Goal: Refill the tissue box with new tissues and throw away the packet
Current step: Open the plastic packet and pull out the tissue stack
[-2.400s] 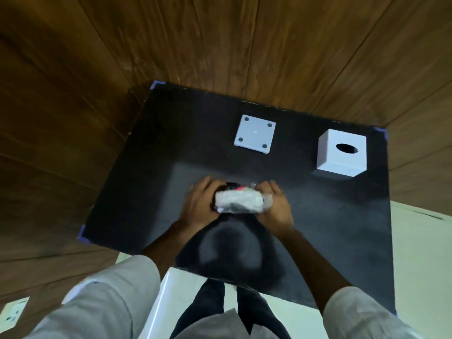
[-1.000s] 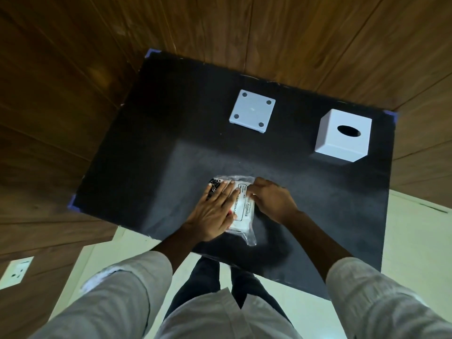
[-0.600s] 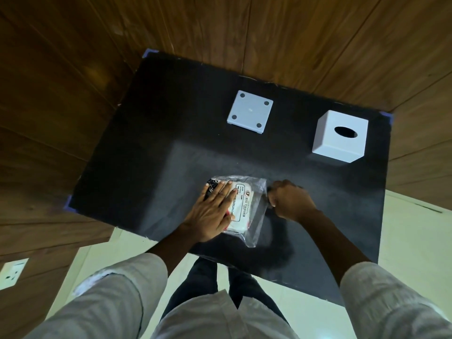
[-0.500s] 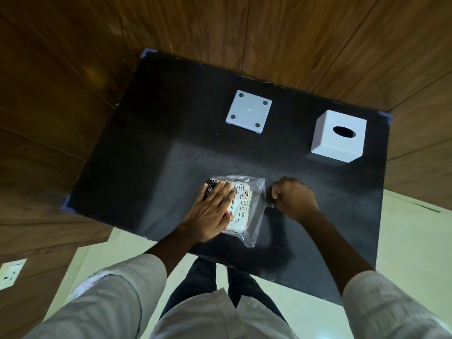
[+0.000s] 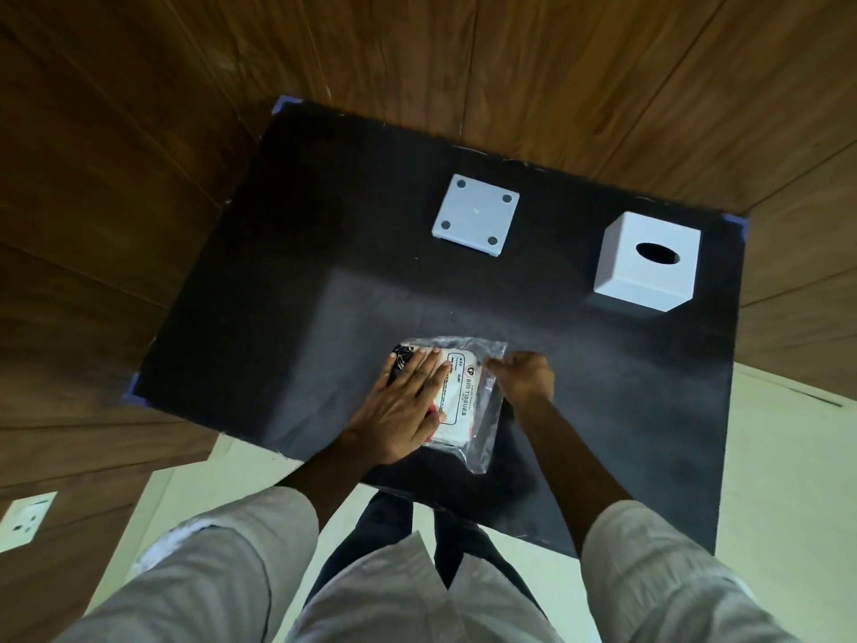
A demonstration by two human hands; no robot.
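The left hand (image 5: 403, 408) lies flat, pinning the tissue packet (image 5: 457, 401); the right hand (image 5: 524, 378) has returned to pinch its clear wrapper (opening underway). The tissue box (image 5: 647, 262) sits beyond the right hand.

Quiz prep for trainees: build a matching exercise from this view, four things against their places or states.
Things:
1. white cube tissue box with oval slot
2. flat white square base plate with four round pads
3. clear plastic tissue packet with printed label
4. left hand

Places or states:
A. lies under a flat palm on the black mat
B. stands at the far right of the mat
C. pressed flat, fingers spread
D. lies at the far middle, pads facing up

Pairs: 1-B, 2-D, 3-A, 4-C
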